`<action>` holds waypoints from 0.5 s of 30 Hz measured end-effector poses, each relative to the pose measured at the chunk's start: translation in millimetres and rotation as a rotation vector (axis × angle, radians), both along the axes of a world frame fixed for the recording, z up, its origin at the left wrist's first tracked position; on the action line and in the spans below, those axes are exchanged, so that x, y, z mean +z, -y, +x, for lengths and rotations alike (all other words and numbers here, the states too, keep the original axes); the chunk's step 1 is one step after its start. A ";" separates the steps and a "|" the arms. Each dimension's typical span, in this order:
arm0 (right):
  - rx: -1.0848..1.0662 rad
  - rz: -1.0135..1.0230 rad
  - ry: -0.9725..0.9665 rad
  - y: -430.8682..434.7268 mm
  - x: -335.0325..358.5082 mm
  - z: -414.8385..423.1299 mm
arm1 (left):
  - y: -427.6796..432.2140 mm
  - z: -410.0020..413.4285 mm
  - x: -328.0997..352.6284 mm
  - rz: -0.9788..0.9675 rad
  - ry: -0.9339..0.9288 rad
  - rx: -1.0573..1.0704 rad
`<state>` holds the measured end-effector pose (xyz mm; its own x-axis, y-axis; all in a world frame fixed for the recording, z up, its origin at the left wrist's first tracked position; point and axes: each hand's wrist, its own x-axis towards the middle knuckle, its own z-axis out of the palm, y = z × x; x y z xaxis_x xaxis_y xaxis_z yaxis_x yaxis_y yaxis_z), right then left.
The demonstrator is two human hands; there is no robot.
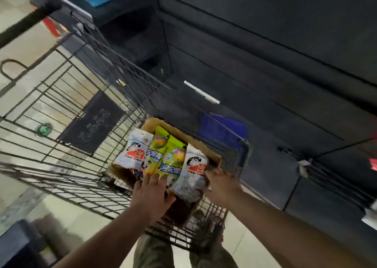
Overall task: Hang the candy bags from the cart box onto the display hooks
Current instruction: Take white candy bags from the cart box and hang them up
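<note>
Head view: candy bags are sitting upright in the cardboard box inside the wire cart. Left grip is lying open, fingers flat on the green bags. Right grip is curling at the box rim beside the right white bag; can't tell if it's gripping anything.

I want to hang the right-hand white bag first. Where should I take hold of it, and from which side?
The white bag leans with its top clear of the box, and a green bag crowds its left, so probably pinch the top edge from the right.
</note>
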<state>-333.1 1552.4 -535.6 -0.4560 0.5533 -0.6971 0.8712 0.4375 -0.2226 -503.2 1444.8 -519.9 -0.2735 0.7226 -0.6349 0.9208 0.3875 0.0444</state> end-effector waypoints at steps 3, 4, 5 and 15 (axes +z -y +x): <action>-0.096 -0.029 0.000 -3.1 -16.8 -15.8 | -10.0 -20.8 -17.7 -0.020 0.035 -0.038; -0.128 -0.052 0.006 -4.4 -22.4 -22.3 | -13.3 -29.8 -23.8 -0.027 0.042 -0.054; -0.155 -0.078 0.016 -5.7 -28.2 -28.6 | -16.8 -39.5 -29.8 -0.034 0.048 -0.068; -0.399 -0.129 0.049 -19.8 -112.1 -82.6 | -50.8 -145.0 -108.0 -0.030 0.052 0.041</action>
